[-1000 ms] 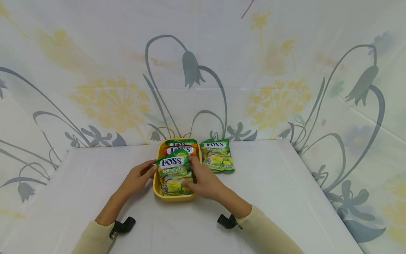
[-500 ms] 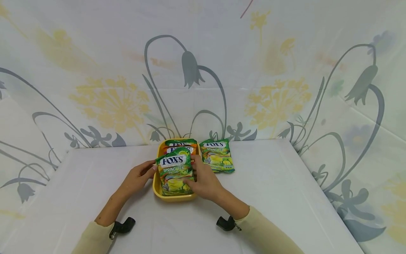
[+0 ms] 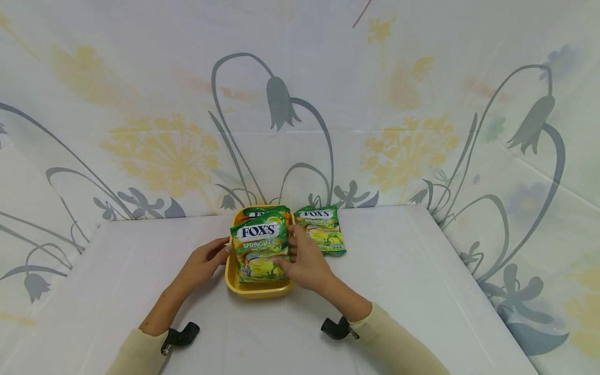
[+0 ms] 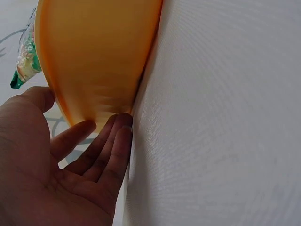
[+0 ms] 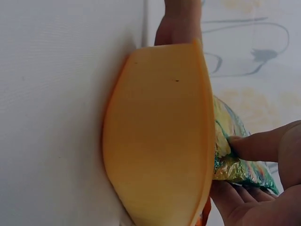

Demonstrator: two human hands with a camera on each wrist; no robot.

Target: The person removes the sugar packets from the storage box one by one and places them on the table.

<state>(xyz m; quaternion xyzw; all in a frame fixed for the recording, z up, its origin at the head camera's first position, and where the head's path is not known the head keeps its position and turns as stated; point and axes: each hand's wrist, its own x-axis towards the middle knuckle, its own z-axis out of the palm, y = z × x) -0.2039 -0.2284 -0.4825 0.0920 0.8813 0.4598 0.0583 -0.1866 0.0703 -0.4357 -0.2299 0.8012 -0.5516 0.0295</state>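
Note:
A yellow tray (image 3: 257,289) stands on the white table, with several Fox's candy bags in it. My right hand (image 3: 287,255) pinches the right edge of a green Spring Tea bag (image 3: 260,249) and holds it tilted over the tray. In the right wrist view my thumb (image 5: 254,143) and fingers (image 5: 235,197) clamp this bag (image 5: 233,162) above the tray's rim (image 5: 160,141). My left hand (image 3: 224,250) rests with straight fingers (image 4: 106,143) against the tray's left wall (image 4: 99,56). Behind the held bag, only the top of another bag (image 3: 255,211) shows.
Right of the tray, a second green Spring Tea bag (image 3: 321,229) lies flat on the table (image 3: 412,271). A flower-print cloth (image 3: 300,104) hangs behind and beside the table. Black wrist mounts (image 3: 180,333) sit at my cuffs.
My right hand has moved the green bag farther back over the tray, so it now covers most of the bags behind it. The left hand has stayed on the tray's side.

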